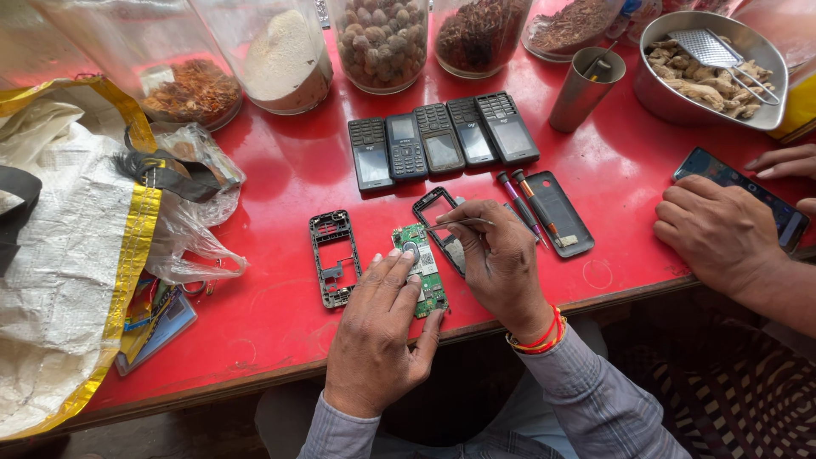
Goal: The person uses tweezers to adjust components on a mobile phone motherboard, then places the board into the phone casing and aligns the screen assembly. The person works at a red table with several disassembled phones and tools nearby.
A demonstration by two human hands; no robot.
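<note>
Left hand (374, 336) pins circuit board (425, 268); right hand (497, 259) grips tweezers (459, 223).

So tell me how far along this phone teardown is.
Done: one phone is opened, its black inner frame and back cover lying apart on the red table.
In hand: the left hand pins the green circuit board while the right hand holds tweezers over it.
Left: the board is still out of any casing; five phones lie in a row behind, all closed.
</note>
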